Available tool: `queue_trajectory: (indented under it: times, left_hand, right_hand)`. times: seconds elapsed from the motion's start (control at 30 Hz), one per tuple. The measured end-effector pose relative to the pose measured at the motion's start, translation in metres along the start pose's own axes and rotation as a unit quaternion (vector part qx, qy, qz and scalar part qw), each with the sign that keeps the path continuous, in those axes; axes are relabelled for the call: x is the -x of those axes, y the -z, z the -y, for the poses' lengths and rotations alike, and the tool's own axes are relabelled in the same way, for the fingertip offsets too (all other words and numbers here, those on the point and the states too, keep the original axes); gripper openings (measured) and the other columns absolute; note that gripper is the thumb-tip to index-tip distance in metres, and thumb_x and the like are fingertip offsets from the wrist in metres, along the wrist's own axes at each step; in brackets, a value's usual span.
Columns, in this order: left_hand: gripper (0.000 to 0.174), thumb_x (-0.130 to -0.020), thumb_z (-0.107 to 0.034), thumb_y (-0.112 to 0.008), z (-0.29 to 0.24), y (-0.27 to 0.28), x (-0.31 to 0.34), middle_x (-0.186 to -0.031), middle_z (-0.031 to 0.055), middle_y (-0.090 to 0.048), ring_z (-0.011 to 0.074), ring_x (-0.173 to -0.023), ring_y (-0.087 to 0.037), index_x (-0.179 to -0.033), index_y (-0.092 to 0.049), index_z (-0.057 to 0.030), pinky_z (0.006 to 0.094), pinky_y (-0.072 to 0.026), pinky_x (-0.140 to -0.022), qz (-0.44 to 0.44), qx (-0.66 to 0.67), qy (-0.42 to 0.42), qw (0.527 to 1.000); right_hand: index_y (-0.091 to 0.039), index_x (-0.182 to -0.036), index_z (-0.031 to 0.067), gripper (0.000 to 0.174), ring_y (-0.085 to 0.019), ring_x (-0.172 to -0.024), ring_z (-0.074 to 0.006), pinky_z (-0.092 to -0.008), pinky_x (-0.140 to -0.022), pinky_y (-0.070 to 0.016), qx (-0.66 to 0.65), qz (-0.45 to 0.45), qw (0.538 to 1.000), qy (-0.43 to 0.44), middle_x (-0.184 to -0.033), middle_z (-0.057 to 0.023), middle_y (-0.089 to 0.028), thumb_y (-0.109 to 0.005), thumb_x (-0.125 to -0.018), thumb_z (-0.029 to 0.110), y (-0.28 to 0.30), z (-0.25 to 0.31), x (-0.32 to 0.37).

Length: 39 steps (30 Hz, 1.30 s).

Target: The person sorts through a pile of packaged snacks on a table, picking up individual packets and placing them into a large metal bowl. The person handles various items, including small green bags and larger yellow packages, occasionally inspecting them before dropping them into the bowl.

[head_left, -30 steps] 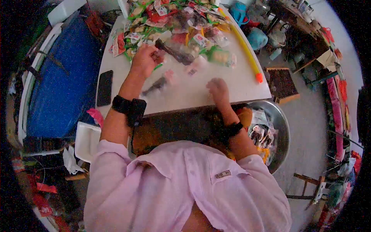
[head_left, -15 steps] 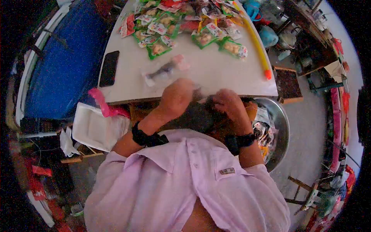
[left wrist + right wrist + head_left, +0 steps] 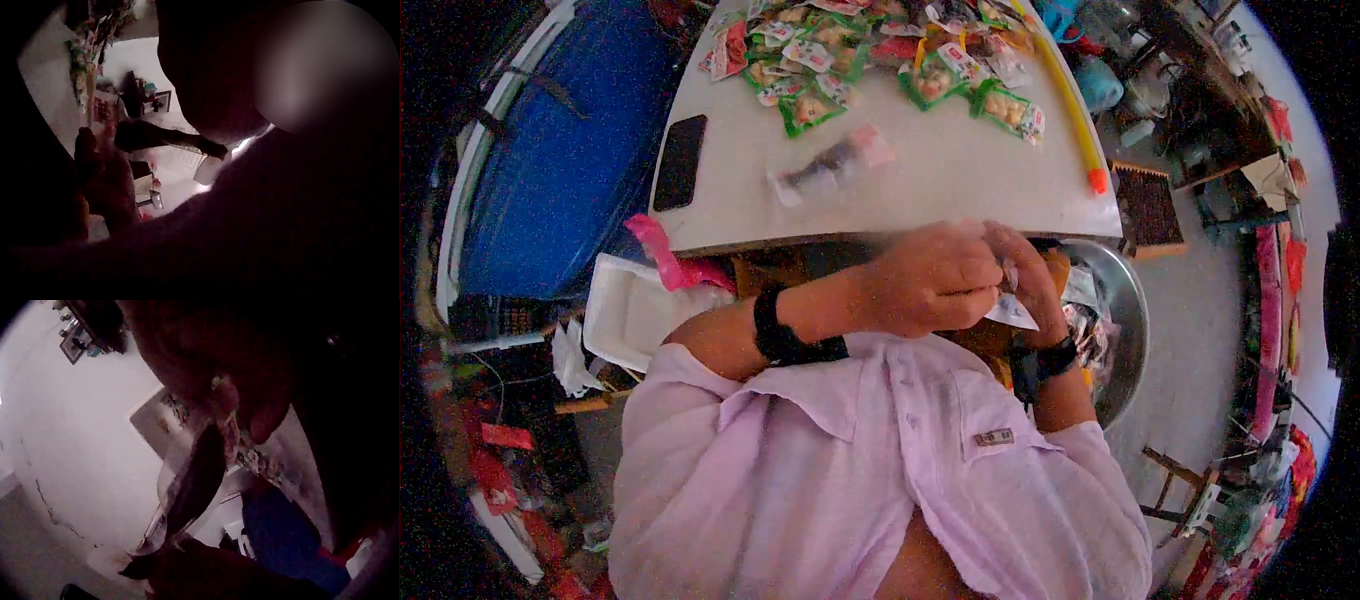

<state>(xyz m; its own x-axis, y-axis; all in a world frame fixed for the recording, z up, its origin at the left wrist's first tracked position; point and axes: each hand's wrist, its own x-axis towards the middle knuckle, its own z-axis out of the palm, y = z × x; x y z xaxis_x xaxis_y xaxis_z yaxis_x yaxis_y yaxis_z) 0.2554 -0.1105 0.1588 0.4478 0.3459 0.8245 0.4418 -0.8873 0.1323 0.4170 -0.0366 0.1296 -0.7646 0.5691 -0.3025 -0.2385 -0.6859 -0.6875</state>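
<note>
Near the front edge of the table (image 3: 740, 215), both hands come together before the chest. My left hand (image 3: 935, 282), fingers curled, pinches one end of a clear plastic packet (image 3: 1012, 313) with a dark, elongated piece inside. My right hand (image 3: 1037, 290) grips the same packet from the other side; its white part shows below the fingers. In the right wrist view the packet (image 3: 197, 478) stretches between the two hands, and in the left wrist view its dark piece (image 3: 169, 136) shows in silhouette. A similar clear packet (image 3: 830, 170) with a pink end lies blurred on the table.
Several green-edged snack packets (image 3: 812, 108) are heaped at the table's far end. A black phone (image 3: 680, 160) lies at the left edge, a yellow tube (image 3: 1065, 105) along the right. A metal basin (image 3: 1138, 330) of packets stands lower right, a white foam box (image 3: 622, 310) lower left.
My left hand has come back from the heap to the near edge, meeting my right hand at the packet. Since half a second ago, both have shifted right, with the white packet part now showing.
</note>
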Motion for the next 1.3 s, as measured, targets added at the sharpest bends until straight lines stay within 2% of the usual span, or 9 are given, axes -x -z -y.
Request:
queue_trajectory:
  times: [0.1, 0.23, 0.3, 0.47, 0.63, 0.8, 1.0, 1.1, 1.3]
  left_hand:
    - [0.014, -0.066, -0.011, -0.053, 0.003, 0.004, 0.010, -0.076, 0.0095, -0.052, 0.0264, -0.065, -0.051, -0.078, -0.049, -0.0066, 0.0362, -0.0408, -0.053, 0.178, -0.001, 0.099, 0.979]
    - [0.012, -0.065, -0.012, -0.051, 0.013, 0.012, 0.035, -0.079, 0.0093, -0.050, 0.0267, -0.071, -0.049, -0.076, -0.051, -0.0082, 0.0362, -0.0401, -0.059, 0.143, -0.099, 0.168, 0.970]
    - [0.012, -0.063, -0.015, -0.050, 0.024, 0.014, 0.046, -0.071, 0.0058, -0.048, 0.0232, -0.070, -0.047, -0.075, -0.051, -0.0108, 0.0345, -0.0387, -0.061, 0.191, -0.169, 0.227, 0.940]
    - [0.020, -0.069, -0.015, -0.046, 0.066, 0.002, 0.092, -0.085, 0.0120, -0.049, 0.0292, -0.081, -0.046, -0.088, -0.049, -0.0067, 0.0376, -0.0369, -0.073, 0.074, -0.272, 0.327, 0.902]
    - [0.021, -0.061, -0.013, -0.049, 0.079, 0.004, 0.125, -0.082, 0.0085, -0.051, 0.0247, -0.084, -0.047, -0.081, -0.053, -0.0050, 0.0347, -0.0395, -0.070, 0.136, -0.380, 0.336, 0.851]
    - [0.023, -0.063, -0.017, -0.051, 0.071, 0.035, 0.152, -0.092, 0.0095, -0.050, 0.0261, -0.090, -0.045, -0.083, -0.053, -0.0067, 0.0356, -0.0387, -0.073, 0.343, -0.346, 0.377, 0.788]
    - [0.029, -0.061, -0.024, -0.055, 0.041, 0.026, 0.134, -0.091, 0.0089, -0.050, 0.0271, -0.087, -0.046, -0.085, -0.053, -0.0074, 0.0371, -0.0378, -0.074, 0.102, -0.325, 0.404, 0.849]
    - [0.038, -0.065, -0.028, -0.054, 0.040, 0.013, 0.099, -0.093, 0.0143, -0.048, 0.0321, -0.088, -0.044, -0.096, -0.049, -0.0059, 0.0405, -0.0365, -0.076, 0.148, -0.247, 0.543, 0.789]
    - [0.032, -0.068, -0.032, -0.050, 0.057, -0.011, 0.102, -0.084, 0.0156, -0.049, 0.0318, -0.075, -0.049, -0.085, -0.051, -0.0050, 0.0409, -0.0408, -0.065, 0.197, -0.290, 0.567, 0.746]
  right_hand:
    - [-0.041, -0.099, -0.0001, 0.027, -0.048, -0.080, -0.0157, -0.0258, -0.070, -0.0397, 0.252, -0.113, 0.954, 0.113, -0.087, -0.0057, -0.051, -0.043, -0.078, 0.018, 0.023, -0.008, -0.007]
    - [-0.043, -0.095, 0.0048, 0.028, -0.048, -0.075, -0.0124, -0.0238, -0.062, -0.0418, 0.181, -0.105, 0.966, 0.155, -0.084, -0.0027, -0.050, -0.053, -0.072, 0.018, 0.043, 0.008, -0.001]
    - [-0.042, -0.095, 0.0084, 0.028, -0.049, -0.072, -0.0108, -0.0222, -0.056, -0.0422, 0.096, -0.062, 0.992, 0.051, -0.081, -0.0020, -0.050, -0.054, -0.071, 0.015, 0.093, 0.010, -0.015]
    - [-0.044, -0.093, 0.0084, 0.025, -0.050, -0.073, -0.0152, -0.0244, -0.060, -0.0423, 0.189, -0.116, 0.972, 0.072, -0.086, -0.0025, -0.050, -0.054, -0.071, 0.013, 0.064, 0.016, -0.013]
    - [-0.045, -0.089, 0.0022, 0.021, -0.051, -0.075, -0.0175, -0.0255, -0.065, -0.0418, 0.530, -0.192, 0.782, 0.265, -0.085, -0.0071, -0.051, -0.053, -0.072, 0.010, 0.083, 0.012, -0.028]
    - [-0.044, -0.089, -0.0020, 0.021, -0.051, -0.079, -0.0181, -0.0264, -0.067, -0.0428, 0.169, -0.155, 0.956, 0.183, -0.086, -0.0103, -0.051, -0.052, -0.071, 0.008, 0.050, 0.012, -0.028]
    - [-0.044, -0.090, -0.0005, 0.019, -0.051, -0.079, -0.0217, -0.0323, -0.068, -0.0448, 0.024, -0.128, 0.977, 0.171, -0.086, -0.0098, -0.051, -0.048, -0.072, 0.006, 0.048, -0.009, -0.043]
    - [-0.044, -0.091, -0.0003, 0.020, -0.051, -0.079, -0.0219, -0.0345, -0.068, -0.0446, 0.009, -0.108, 0.978, 0.180, -0.087, -0.0102, -0.051, -0.048, -0.072, 0.006, 0.053, -0.017, -0.050]
    - [-0.044, -0.092, 0.0007, 0.020, -0.051, -0.080, -0.0227, -0.0358, -0.068, -0.0446, -0.008, -0.149, 0.974, 0.173, -0.090, -0.0108, -0.051, -0.048, -0.073, 0.005, 0.052, -0.022, -0.050]
